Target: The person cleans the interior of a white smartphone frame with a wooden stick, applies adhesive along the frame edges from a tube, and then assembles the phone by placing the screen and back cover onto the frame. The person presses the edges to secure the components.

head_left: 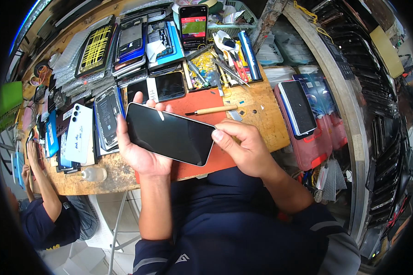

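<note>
A smartphone (174, 133) with a dark, glossy screen and a pale frame lies face up across my left hand (144, 151). The fingers of that hand wrap its far side and the thumb runs along its left end. At the phone's right corner my right hand (241, 146) pinches the edge between thumb and forefinger. Beneath the phone is an orange-red mat (202, 100). Just beyond it on the mat lies a wooden-handled knife (215, 110). Past the far edge of the phone rest dark phone panels (170, 86).
Stacks of phones (131, 41) and bubble-wrapped parts crowd the back left. A lit phone (193, 27) stands upright at the back. Nearer left are a white phone (79, 133) and a small bottle (94, 174). Another person (46, 197) sits at left. A wooden post (326, 55) borders the right shelves.
</note>
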Tool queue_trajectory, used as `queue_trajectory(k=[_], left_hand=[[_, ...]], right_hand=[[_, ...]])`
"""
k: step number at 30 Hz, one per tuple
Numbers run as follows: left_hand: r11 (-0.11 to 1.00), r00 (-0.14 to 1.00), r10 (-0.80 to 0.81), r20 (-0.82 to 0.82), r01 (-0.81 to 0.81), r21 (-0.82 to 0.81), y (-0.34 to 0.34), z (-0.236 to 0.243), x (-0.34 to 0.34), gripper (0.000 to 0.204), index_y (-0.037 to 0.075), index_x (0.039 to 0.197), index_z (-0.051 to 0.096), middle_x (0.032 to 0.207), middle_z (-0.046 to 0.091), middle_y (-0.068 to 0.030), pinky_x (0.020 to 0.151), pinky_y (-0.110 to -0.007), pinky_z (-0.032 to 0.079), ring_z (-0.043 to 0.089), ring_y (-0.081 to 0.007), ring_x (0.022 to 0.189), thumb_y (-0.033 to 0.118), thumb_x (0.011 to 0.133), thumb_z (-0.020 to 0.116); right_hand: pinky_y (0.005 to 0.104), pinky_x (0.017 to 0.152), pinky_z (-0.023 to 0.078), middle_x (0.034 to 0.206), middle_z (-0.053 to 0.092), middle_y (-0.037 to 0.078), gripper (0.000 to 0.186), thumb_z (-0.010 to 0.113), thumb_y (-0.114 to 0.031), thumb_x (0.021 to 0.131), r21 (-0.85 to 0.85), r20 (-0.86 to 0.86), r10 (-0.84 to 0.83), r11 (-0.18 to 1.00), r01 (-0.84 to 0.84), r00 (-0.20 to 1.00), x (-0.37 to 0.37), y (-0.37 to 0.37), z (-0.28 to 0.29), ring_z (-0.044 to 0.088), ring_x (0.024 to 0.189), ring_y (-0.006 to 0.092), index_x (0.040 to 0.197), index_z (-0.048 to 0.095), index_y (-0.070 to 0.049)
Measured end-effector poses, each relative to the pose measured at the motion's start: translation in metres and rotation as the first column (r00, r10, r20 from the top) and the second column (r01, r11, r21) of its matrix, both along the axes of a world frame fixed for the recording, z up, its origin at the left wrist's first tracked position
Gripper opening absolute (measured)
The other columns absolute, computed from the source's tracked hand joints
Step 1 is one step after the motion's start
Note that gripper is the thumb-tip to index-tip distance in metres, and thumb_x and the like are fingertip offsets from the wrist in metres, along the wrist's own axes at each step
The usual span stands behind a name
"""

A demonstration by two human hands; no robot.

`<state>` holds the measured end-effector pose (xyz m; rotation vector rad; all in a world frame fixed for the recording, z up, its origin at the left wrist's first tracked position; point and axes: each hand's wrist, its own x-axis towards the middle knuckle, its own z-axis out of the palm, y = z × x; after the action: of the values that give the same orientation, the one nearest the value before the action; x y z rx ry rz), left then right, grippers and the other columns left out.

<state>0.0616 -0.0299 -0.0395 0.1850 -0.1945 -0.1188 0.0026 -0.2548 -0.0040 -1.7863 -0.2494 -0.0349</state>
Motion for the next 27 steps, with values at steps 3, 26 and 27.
queue_trajectory(k=[3, 26, 27], left_hand=[[1.000, 0.999, 0.015, -0.035, -0.016, -0.008, -0.004, 0.002, -0.002, 0.053, 0.003, 0.159, 0.048, 0.137, 0.067, -0.0197, 0.123, -0.058, 0.046, 0.065, -0.0360, 0.131, 0.032, 0.115, 0.054], [0.986, 0.985, -0.081, -0.153, 0.102, 0.130, -0.022, 0.001, -0.009, 0.065, 0.009, 0.171, 0.027, 0.142, 0.064, -0.0265, 0.115, -0.059, 0.055, 0.067, -0.0415, 0.133, 0.022, 0.114, 0.055], [0.982, 0.988, -0.071, -0.134, 0.092, 0.163, -0.021, 0.001, -0.008, 0.064, 0.008, 0.170, 0.029, 0.141, 0.065, -0.0262, 0.115, -0.059, 0.054, 0.067, -0.0414, 0.132, 0.022, 0.114, 0.056]], right_hand=[[0.0323, 0.074, 0.049, 0.084, 0.067, 0.004, 0.032, 0.063, -0.023, 0.114, 0.130, -0.107, 0.025, 0.991, -0.011, 0.994, 0.000, -0.003, -0.004, 0.060, 0.079, 0.0099, 0.097, 0.072, 0.003], [0.0293, 0.094, 0.056, 0.110, 0.075, 0.007, 0.026, 0.065, -0.021, 0.111, 0.446, -0.295, 0.210, 0.893, -0.060, 0.932, 0.048, 0.004, -0.009, 0.071, 0.101, 0.0124, 0.123, 0.070, 0.002], [0.0291, 0.091, 0.056, 0.106, 0.075, 0.008, 0.028, 0.062, -0.024, 0.114, 0.459, -0.302, 0.158, 0.889, -0.002, 0.940, 0.049, 0.004, -0.011, 0.071, 0.096, 0.0125, 0.120, 0.071, 0.002]])
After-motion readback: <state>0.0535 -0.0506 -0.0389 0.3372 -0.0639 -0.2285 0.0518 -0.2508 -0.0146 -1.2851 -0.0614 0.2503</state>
